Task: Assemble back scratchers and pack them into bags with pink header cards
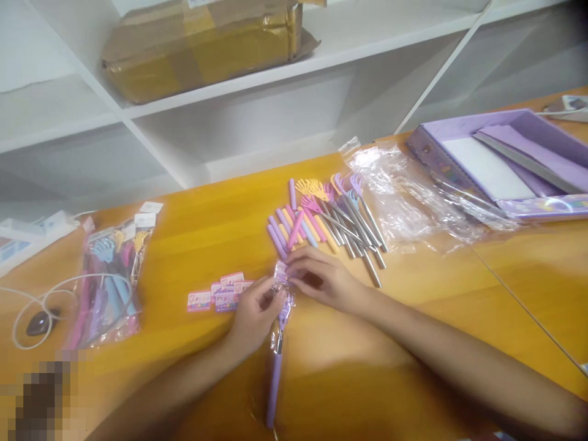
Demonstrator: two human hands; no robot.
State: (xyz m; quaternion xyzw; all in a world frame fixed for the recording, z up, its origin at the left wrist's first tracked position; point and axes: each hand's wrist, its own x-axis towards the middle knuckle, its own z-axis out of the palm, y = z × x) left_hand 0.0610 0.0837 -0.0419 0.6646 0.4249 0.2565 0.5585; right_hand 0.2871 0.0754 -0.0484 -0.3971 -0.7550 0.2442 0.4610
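Between my hands is a clear plastic bag (274, 340) with a purple back scratcher (274, 383) inside, its claw end toward my fingers. My left hand (257, 306) pinches the bag near its top. The fingers of my right hand (321, 275) close on a small printed card (281, 272) at the bag's mouth. More printed cards (225, 297) lie just left of my left hand. Beyond my right hand are loose purple, pink, yellow and blue handle tubes (298, 226) and several metal back scratcher rods (353, 220) with coloured claws.
Empty clear bags (399, 196) spread at the back right, beside a purple box (459, 159). On the left lie packed back scratchers (108, 282), a white cable (68, 278) and a dark mouse-like object (42, 323). White shelves (257, 92) with a taped carton (206, 49) stand behind.
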